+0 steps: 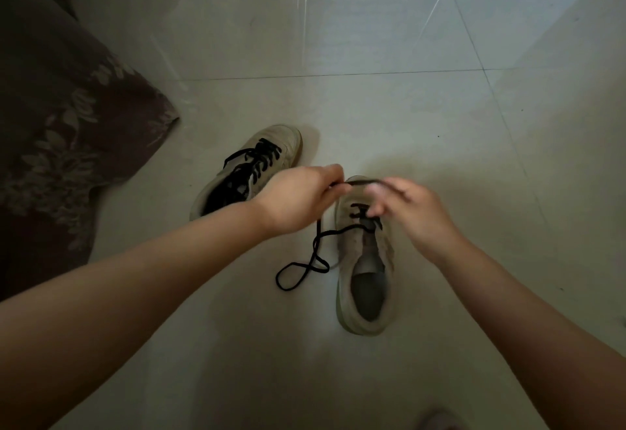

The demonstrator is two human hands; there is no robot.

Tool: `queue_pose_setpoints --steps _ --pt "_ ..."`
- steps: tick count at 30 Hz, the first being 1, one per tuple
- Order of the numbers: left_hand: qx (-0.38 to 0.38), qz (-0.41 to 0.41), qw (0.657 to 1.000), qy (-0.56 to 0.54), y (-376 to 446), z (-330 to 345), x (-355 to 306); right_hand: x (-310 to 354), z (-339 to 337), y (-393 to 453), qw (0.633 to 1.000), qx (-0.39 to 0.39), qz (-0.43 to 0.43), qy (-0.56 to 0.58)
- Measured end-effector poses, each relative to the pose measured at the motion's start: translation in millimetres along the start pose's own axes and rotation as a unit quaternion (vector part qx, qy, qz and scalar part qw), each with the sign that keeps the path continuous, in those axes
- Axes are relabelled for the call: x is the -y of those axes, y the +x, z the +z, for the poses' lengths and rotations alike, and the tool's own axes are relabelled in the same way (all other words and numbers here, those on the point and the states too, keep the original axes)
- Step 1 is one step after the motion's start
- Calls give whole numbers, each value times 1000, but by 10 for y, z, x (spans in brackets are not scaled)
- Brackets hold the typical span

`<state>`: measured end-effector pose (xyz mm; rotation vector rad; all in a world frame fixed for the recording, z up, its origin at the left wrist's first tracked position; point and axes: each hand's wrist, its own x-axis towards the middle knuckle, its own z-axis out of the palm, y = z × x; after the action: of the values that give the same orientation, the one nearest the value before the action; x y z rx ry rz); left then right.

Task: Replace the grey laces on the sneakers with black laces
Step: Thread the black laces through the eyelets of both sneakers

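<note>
Two beige sneakers stand on the tiled floor. The left sneaker (267, 148) carries a black lace through all its eyelets. The right sneaker (364, 280) has a black lace (313, 260) through only its front eyelets, with a loose loop trailing on the floor to its left. My left hand (298, 199) pinches the lace above the right sneaker's toe. My right hand (413, 212) pinches the other part of the same lace over the front eyelets; its fingers are blurred. A short span of lace runs between both hands.
A dark brown cloth with a pale leaf pattern (57, 131) covers the left side and reaches the floor beside the left sneaker. Pale floor tiles (372, 39) stretch ahead and to the right. A blurred pale shape (440, 419) shows at the bottom edge.
</note>
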<state>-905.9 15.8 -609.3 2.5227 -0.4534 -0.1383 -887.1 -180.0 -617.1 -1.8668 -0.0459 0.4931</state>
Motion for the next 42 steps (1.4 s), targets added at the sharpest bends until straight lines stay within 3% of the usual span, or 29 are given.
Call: queue_pose_setpoints --steps 2,4,6,8,9,10,12,13,14,16,18,19,20,21,23,24,25,26,28,30,34,36,38,40,42 --pt "-12 -22 1000 -3 -33 -88 148 -23 -197 58 966 -86 86 227" --pt "-11 -76 997 -13 -73 -121 255 -78 -343 107 916 -146 156 340" --pt "21 -127 991 -44 -75 -82 271 -137 -360 131 917 -149 190 318" --pt "42 -214 954 -204 -27 15 214 -211 -276 149 945 -159 194 209" --pt "33 -273 900 -340 15 66 161 -238 -220 134 959 -187 181 112" --pt "17 -324 821 -471 72 116 112 -260 -168 109 964 -230 136 2" --pt "-25 -373 666 -646 183 152 10 -241 -77 18 946 -275 -47 -168" --pt "-41 -377 608 -698 236 153 -40 -224 -26 -30 944 -242 -113 -196" --pt "-50 -370 560 -740 279 142 -100 -183 27 -82 957 -181 -129 -189" --pt "-54 -349 490 -797 349 104 -224 -97 140 -151 987 -14 -74 -145" --pt "-52 -331 462 -821 415 58 -360 -40 234 -176 987 87 -48 -124" --pt "-52 -324 467 -821 443 33 -413 -15 263 -176 989 95 -43 -106" --pt "-51 -321 494 -807 468 23 -443 1 277 -163 992 83 -34 -85" --pt "-45 -317 554 -768 479 16 -445 22 270 -149 996 65 -25 -59" --pt "1 -298 735 -609 423 14 -385 40 215 -94 999 29 -3 30" --pt "42 -270 809 -521 355 24 -349 64 170 -62 996 12 6 88" --pt "82 -235 855 -456 277 50 -316 85 119 -31 989 -1 14 145" --pt "117 -202 878 -418 193 78 -305 107 69 -4 980 -9 24 197" --pt "137 -164 902 -375 80 175 -272 156 -9 17 967 -22 38 253" --pt "101 -164 918 -346 44 279 -224 166 -19 25 968 -30 42 247" --pt "1 -157 967 -203 52 343 -137 57 2 23 992 -9 42 117" --pt "-56 -250 935 -244 81 348 -101 -31 -8 23 998 -16 50 -31" --pt "-89 -334 873 -344 105 352 -80 -109 -21 8 987 -30 43 -151" --pt "-97 -369 834 -398 96 365 -78 -176 -20 -31 971 -7 38 -235" --pt "-91 -376 819 -423 61 389 -109 -230 1 -61 952 27 35 -302"
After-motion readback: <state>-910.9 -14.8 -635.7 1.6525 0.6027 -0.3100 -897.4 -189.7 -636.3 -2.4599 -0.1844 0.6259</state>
